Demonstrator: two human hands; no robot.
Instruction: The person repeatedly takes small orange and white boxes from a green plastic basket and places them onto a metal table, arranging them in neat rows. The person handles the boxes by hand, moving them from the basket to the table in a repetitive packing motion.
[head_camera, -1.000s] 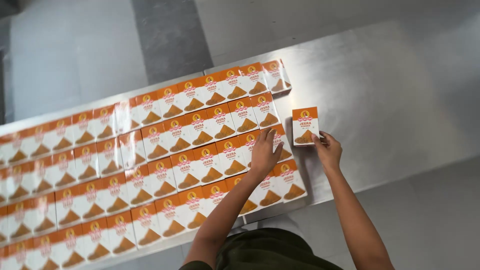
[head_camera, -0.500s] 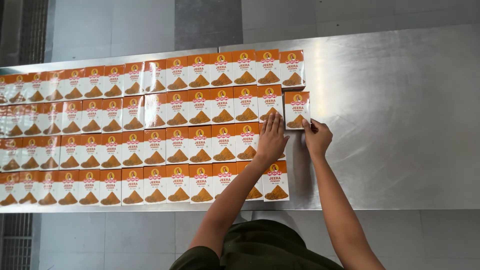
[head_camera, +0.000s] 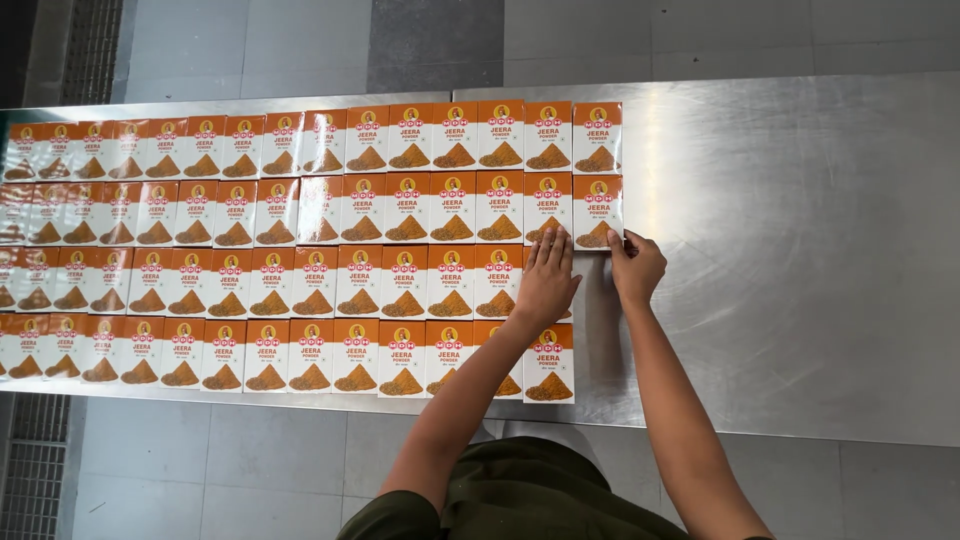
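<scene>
Both hands open: left hand (head_camera: 546, 280) flat on the box rows (head_camera: 300, 250); right hand (head_camera: 635, 265) fingertips touch the end box (head_camera: 597, 205), its long axis pointing away from the person.

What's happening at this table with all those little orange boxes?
A person is laying small orange-and-white boxes flat in four tidy rows on a steel table. The right hand touches the lower edge of the end box of the second row, which sits flush with its neighbours. The left hand rests flat on the boxes beside it. The third row ends one box shorter.
</scene>
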